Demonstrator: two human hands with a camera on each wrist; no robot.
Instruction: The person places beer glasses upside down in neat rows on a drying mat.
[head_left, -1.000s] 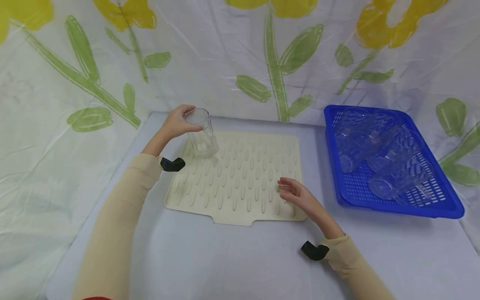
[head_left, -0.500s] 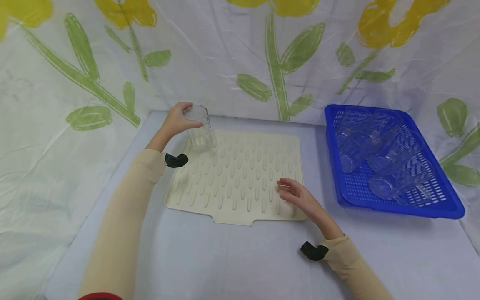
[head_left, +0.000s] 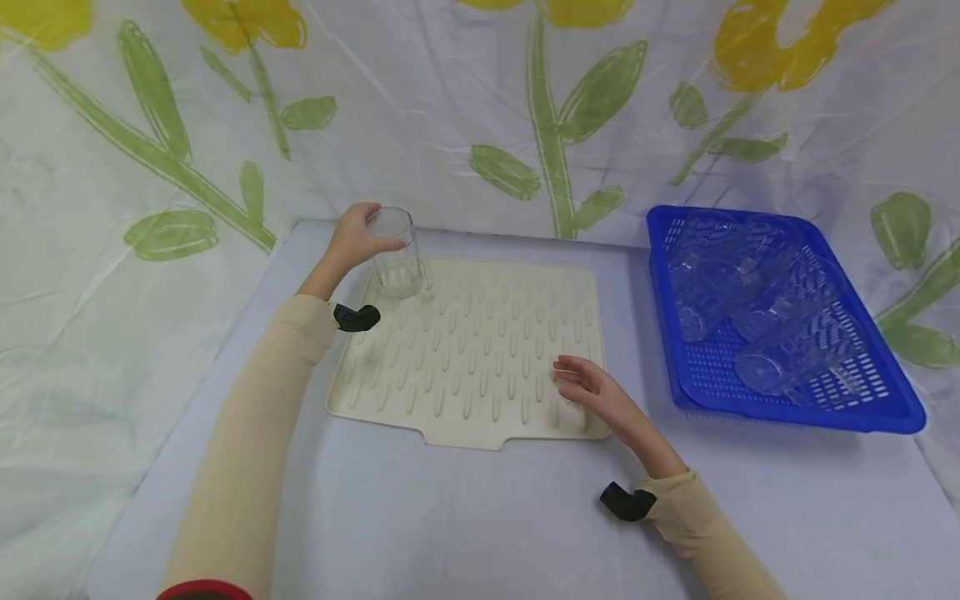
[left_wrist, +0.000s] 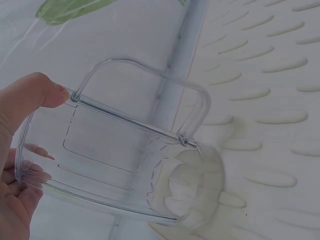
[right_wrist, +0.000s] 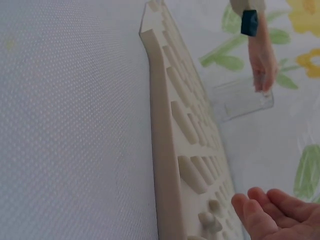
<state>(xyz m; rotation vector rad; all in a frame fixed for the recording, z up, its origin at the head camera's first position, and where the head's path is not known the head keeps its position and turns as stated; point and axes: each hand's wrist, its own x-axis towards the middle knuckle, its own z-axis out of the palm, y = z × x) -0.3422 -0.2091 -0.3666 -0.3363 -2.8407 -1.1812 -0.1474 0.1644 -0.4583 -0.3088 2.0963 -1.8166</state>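
My left hand [head_left: 358, 240] grips a clear mug [head_left: 397, 265] near its rim, thumb on one side and fingers on the other. Upright at the far left corner of the cream ridged drying mat [head_left: 480, 333], the mug has its base on or just above the surface; I cannot tell which. Its handle [left_wrist: 145, 72] points away from the palm, as the left wrist view shows. Over the mat's near right part, my right hand [head_left: 592, 390] hovers with loosely bent fingers and holds nothing. In the right wrist view, those fingers [right_wrist: 280, 207] appear at the lower right.
To the right of the mat stands a blue perforated basket [head_left: 678, 392] with several clear mugs [head_left: 780, 358] lying in it. A white cloth [head_left: 450, 517] covers the table. Behind it hangs a sheet [head_left: 420, 108] printted with yellow flowers and green leaves.
My left hand and the mug have shifted slightly away from me, and the mug's handle has come more into sight on its right. The right hand stays where it was.
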